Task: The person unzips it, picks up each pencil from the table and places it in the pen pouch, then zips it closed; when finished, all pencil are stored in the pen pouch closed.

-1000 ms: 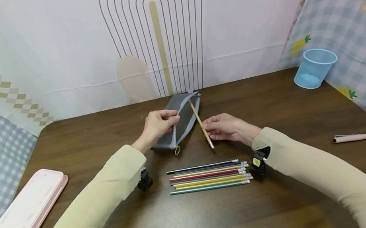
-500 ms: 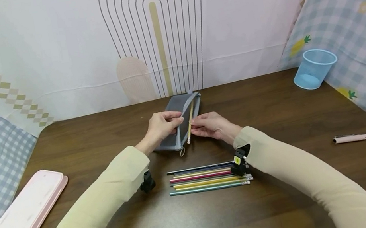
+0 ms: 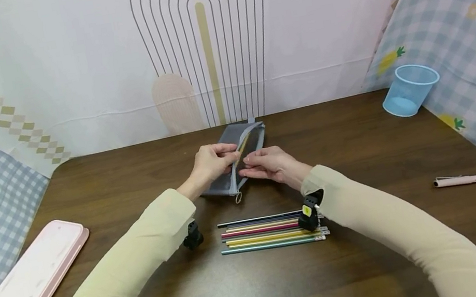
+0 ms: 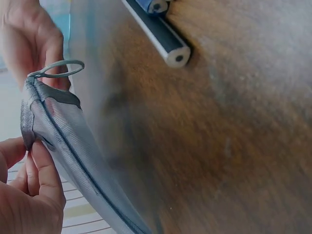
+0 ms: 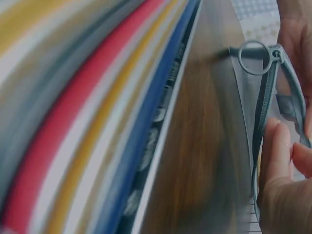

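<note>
In the head view a grey mesh zipper pouch point(image 3: 220, 185) lies at the far middle of the table, its zip undone and its mouth gaping. My left hand point(image 3: 210, 166) pinches one edge of that mouth between thumb and fingers; the left wrist view shows the grip on the zipper pouch's fabric. A yellow pencil point(image 3: 243, 145) slants inside the pouch, mostly behind the mesh. At the mouth's right side is my right hand point(image 3: 275, 164), fingertips just within the opening, loosely extended with no pencil showing between them. A ring zip pull point(image 5: 254, 57) hangs at the pouch's near end.
Several pencils point(image 3: 262, 239) lie side by side in front of the pouch, partly under the right wrist camera. A pink-white case point(image 3: 30, 288) is at left. At right are a white pen point(image 3: 472, 178) and a blue mesh cup point(image 3: 408, 91).
My right hand has moved left to the pouch and the yellow pencil has gone from its fingers into the pouch. My left hand keeps its pinch, shifting slightly right.
</note>
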A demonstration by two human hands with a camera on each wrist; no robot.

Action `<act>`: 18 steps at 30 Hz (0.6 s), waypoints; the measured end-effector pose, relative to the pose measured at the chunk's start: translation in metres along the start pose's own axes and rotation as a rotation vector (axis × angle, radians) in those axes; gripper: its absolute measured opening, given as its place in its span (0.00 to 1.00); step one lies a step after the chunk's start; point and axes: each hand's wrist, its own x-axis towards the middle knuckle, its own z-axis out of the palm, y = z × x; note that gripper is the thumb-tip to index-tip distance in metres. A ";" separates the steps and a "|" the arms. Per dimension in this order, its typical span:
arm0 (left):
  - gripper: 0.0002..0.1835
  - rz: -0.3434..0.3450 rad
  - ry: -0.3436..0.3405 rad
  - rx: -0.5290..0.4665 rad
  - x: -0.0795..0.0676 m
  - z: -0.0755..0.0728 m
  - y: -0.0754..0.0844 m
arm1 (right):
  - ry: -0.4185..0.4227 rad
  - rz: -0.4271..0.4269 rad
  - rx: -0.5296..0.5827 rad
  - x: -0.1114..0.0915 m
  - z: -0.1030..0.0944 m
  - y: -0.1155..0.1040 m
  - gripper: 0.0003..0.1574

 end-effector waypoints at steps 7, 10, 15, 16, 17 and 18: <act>0.16 0.000 0.031 0.005 0.002 -0.004 0.000 | -0.147 -0.026 -0.348 -0.024 -0.024 0.006 0.09; 0.16 0.001 0.023 -0.010 0.004 -0.003 -0.001 | -0.230 -0.050 -0.578 -0.033 -0.036 0.012 0.13; 0.17 -0.010 0.009 -0.012 0.003 -0.002 -0.001 | -0.369 -0.122 -0.840 -0.044 -0.046 0.023 0.12; 0.16 -0.011 0.008 -0.010 0.003 -0.001 -0.001 | -0.392 -0.143 -0.867 -0.045 -0.046 0.025 0.12; 0.16 -0.012 0.007 -0.009 0.003 -0.001 -0.001 | -0.409 -0.165 -0.892 -0.045 -0.046 0.026 0.12; 0.16 -0.012 0.005 -0.009 0.003 -0.001 -0.001 | -0.422 -0.186 -0.907 -0.046 -0.046 0.027 0.12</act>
